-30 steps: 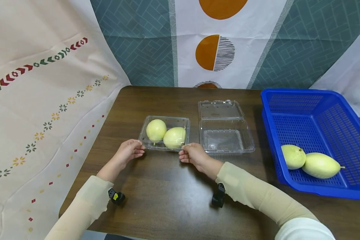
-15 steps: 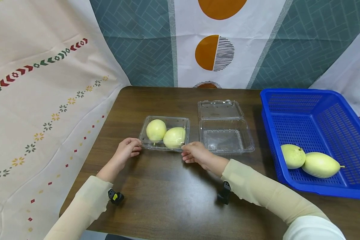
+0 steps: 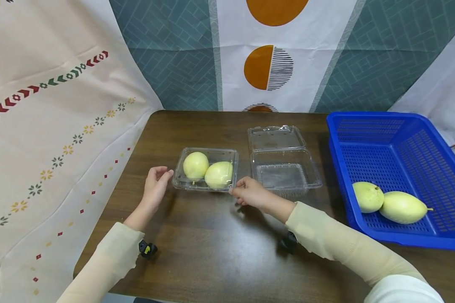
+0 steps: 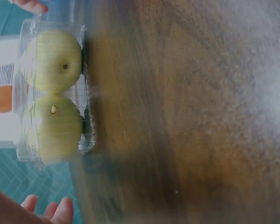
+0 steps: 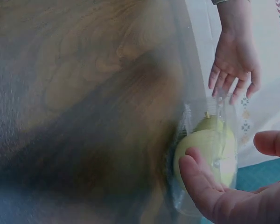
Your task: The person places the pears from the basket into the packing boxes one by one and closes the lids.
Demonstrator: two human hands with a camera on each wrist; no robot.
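Note:
A closed clear plastic clamshell box (image 3: 206, 187) holds two pale yellow-green melons (image 3: 196, 165), which show through its lid. Just off its left side, my left hand (image 3: 155, 185) has its fingers loosely spread and holds nothing. My right hand (image 3: 252, 193) is at the near right corner, fingertips right at the rim. In the right wrist view the thumb (image 5: 270, 142) and fingers (image 5: 196, 177) stand wide apart in front of the box. The left wrist view shows the box's front side with both melons (image 4: 56, 126) inside.
A second clear clamshell box (image 3: 282, 174) stands with its lid up to the right, nothing in it. Farther right is a blue plastic basket (image 3: 368, 160) with two more melons (image 3: 403, 207). All stand on a brown wooden table (image 3: 197, 252); patterned cloths hang behind and at left.
My left hand has let go of the box's left corner and drawn away to the left, fingers spreading. My right hand has loosened and shifted slightly at the right corner.

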